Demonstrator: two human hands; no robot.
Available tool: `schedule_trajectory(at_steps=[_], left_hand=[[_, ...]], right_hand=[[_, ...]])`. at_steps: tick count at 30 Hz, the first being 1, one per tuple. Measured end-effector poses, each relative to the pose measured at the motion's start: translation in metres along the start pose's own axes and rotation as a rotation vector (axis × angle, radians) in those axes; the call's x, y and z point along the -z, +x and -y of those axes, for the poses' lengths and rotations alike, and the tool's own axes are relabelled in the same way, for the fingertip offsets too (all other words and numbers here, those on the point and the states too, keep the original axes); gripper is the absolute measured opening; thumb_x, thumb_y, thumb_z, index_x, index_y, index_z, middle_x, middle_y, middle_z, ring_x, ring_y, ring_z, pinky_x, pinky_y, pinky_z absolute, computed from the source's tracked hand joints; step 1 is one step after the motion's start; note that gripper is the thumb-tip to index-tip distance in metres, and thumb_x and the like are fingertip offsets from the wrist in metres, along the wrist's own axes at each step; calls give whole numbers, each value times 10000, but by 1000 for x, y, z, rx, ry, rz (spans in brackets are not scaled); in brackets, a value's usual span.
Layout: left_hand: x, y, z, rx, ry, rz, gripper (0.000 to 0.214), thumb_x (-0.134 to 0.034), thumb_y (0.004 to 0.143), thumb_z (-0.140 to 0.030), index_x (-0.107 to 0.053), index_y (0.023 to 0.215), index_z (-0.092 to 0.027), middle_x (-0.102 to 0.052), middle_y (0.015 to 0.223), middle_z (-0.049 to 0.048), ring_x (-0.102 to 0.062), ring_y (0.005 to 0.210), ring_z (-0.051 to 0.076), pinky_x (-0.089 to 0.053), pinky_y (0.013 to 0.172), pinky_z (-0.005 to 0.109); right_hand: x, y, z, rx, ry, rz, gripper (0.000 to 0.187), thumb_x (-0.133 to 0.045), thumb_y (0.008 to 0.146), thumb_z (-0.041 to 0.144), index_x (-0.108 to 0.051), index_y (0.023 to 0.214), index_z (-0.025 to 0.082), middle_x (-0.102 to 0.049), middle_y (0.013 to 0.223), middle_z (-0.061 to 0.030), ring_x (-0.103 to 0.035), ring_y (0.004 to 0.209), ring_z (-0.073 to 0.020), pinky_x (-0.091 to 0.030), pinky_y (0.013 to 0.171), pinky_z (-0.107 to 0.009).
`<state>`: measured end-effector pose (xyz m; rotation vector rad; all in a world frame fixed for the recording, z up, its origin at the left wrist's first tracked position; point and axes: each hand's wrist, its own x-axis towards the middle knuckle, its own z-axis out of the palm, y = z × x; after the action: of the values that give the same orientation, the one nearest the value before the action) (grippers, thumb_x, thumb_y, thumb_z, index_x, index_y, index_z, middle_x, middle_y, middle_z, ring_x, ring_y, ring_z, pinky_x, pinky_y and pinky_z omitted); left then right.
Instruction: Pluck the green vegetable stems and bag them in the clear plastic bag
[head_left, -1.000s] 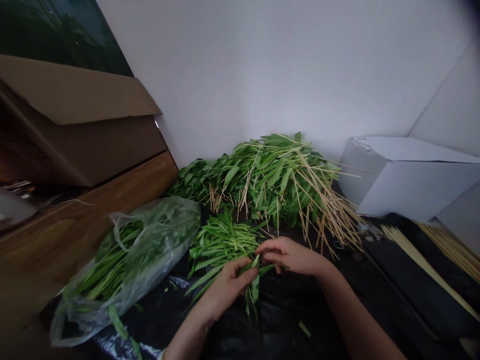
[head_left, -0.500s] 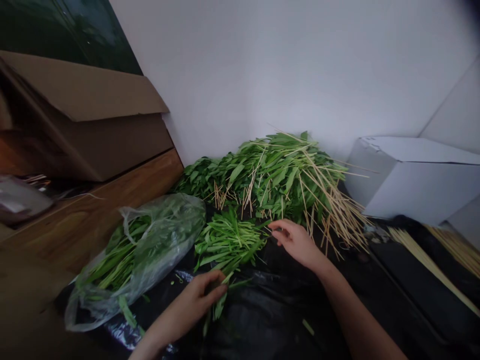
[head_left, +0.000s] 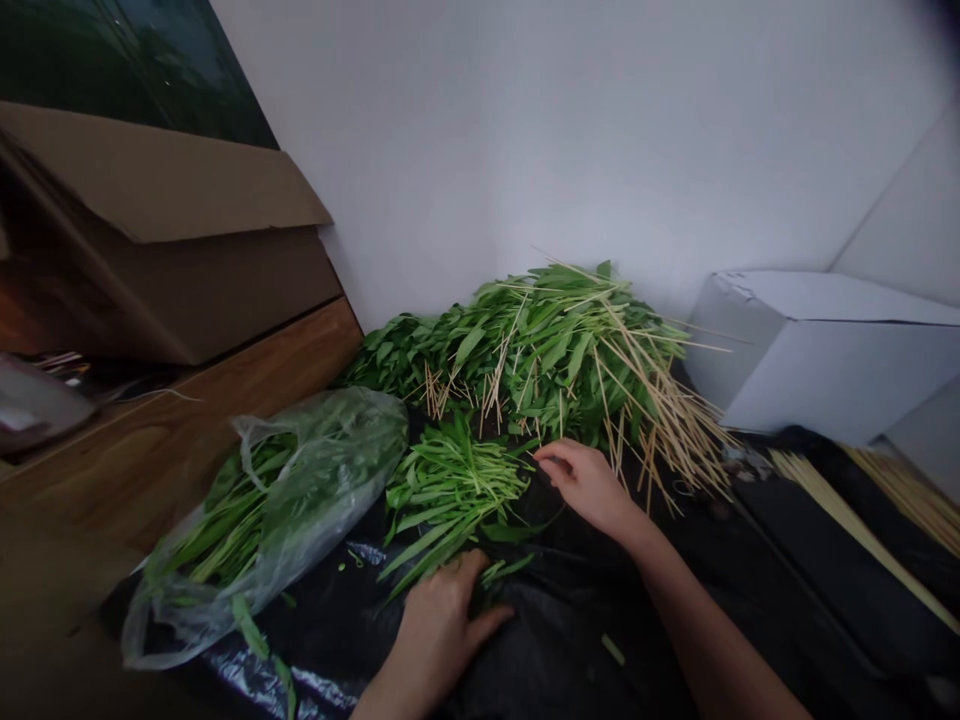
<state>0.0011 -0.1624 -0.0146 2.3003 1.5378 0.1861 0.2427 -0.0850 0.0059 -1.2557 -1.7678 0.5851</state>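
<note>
My left hand (head_left: pixel 442 625) lies low over the near edge of a loose pile of green leafy stems (head_left: pixel 465 480). Its thumb is spread away from the fingers, and the fingertips are partly hidden among leaves. To the right of that pile, my right hand (head_left: pixel 589 480) is closed in a pinch. A pale, thin tip like that of a bamboo skewer shows at its fingertips; most of it is hidden. Behind both hands is a large heap of leafy greens on bamboo skewers (head_left: pixel 555 350), with many bare stick ends (head_left: pixel 675 420) pointing right and forward.
A clear plastic bag (head_left: pixel 330 490) of greens lies at left, beside a wooden surface (head_left: pixel 292 350) bearing an open cardboard box (head_left: pixel 225 290). Black plastic sheeting (head_left: pixel 555 620) covers the work surface. At right are a white box (head_left: pixel 840 370) and bundled bamboo sticks (head_left: pixel 847 520).
My left hand has moved right and forward onto the leaves, and its thumb has opened outward. The stem it held before no longer shows in it. My right hand stays nearly still.
</note>
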Motion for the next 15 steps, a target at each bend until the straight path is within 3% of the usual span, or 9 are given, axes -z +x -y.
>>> schedule_trajectory(at_steps=[3, 5, 9, 15], left_hand=[[4, -1, -6, -51, 20, 70, 89, -531, 880, -198, -591, 945, -205, -685, 953, 50, -646, 881, 214, -460, 770, 283], [10, -2, -16, -106, -12, 94, 114, -478, 913, -170, -584, 935, -206, -676, 953, 42, -640, 872, 186, -457, 758, 249], [17, -3, -47, -272, -54, 130, 54, -519, 915, -197, -558, 945, -219, -669, 969, 14, -634, 866, 159, -451, 723, 209], [-10, 7, -87, -546, 133, 158, 155, -588, 873, -223, -522, 1013, -230, -661, 962, 9, -643, 808, 193, -472, 657, 253]], right_hand=[[1, 0, 0, 2, -20, -6, 175, -520, 850, 197, -687, 890, 231, -653, 867, -29, -610, 709, -152, -459, 648, -274], [1, 0, 1, 3, -33, -9, 181, -515, 850, 185, -687, 891, 224, -659, 863, -29, -614, 719, -151, -460, 650, -266], [1, 0, 3, 4, -58, -8, 180, -518, 849, 174, -690, 886, 211, -675, 855, -31, -618, 725, -151, -460, 658, -259], [2, -1, 5, 8, -85, -5, 177, -523, 854, 175, -694, 881, 213, -695, 839, -21, -627, 715, -148, -459, 657, -250]])
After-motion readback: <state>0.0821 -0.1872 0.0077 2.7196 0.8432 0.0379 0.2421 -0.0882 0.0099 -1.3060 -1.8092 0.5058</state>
